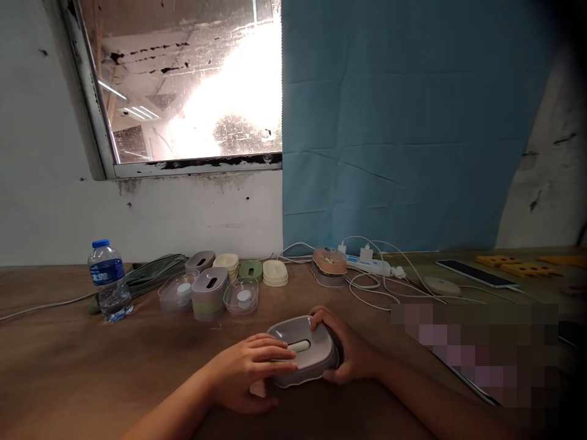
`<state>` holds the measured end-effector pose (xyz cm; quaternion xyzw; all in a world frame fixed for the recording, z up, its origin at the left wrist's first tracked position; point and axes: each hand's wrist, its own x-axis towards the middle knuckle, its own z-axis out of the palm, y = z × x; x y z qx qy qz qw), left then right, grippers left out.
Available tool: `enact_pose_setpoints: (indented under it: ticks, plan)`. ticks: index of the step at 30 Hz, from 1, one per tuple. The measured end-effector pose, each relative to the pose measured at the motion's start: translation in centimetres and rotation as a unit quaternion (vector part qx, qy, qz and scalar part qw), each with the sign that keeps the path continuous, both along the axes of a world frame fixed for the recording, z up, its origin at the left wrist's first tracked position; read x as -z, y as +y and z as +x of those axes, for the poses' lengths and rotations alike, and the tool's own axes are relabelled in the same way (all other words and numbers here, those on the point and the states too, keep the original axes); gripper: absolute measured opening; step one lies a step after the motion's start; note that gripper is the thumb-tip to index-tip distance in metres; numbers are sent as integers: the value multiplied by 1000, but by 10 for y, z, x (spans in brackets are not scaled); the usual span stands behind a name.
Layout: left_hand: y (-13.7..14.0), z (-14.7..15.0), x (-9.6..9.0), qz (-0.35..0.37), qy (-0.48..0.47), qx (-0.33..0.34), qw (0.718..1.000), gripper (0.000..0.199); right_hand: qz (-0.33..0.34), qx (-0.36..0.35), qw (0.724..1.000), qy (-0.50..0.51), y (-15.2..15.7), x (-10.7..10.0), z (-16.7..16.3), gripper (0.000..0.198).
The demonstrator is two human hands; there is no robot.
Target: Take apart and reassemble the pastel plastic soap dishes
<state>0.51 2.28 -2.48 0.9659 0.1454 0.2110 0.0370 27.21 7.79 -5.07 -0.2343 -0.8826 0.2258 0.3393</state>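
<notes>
In the head view, a glossy grey-mauve oval plastic box point(316, 351) is tilted toward me low in the middle. A cream-coloured piece point(299, 346) shows in the slot in its top. My right hand point(346, 348) grips the box's right end, thumb below and fingers over the upper edge. My left hand point(252, 370) lies with fingers stretched out over the box's left end, thumb apart below; the fingertips reach the slot. The hand hides most of that end.
Slotted grey cups point(210, 299), clear trays point(241, 298), cream lids point(275, 273) and a green lid point(251, 269) stand at back left, beside a water bottle point(108, 281). Behind are a brown-topped box point(329, 261), a power strip point(369, 265) with cables and a phone point(477, 274).
</notes>
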Motion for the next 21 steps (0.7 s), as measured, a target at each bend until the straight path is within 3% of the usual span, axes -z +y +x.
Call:
enact_pose_setpoints:
  ticks: [3,9,16,21]
  plan:
    - [3,1,3,-22,-1,-3,1000,57,29,-19,999,31,1,1,-1,54]
    - [8,1,12,-98,-61,3,993,40,48,-43,997,37,-1,7,-1,67]
    - [6,5,13,-113,-133,5,985,33,55,-88,993,57,1,10,1,82]
    - [7,5,13,-166,-244,19,955,29,32,-101,992,67,1,12,0,87]
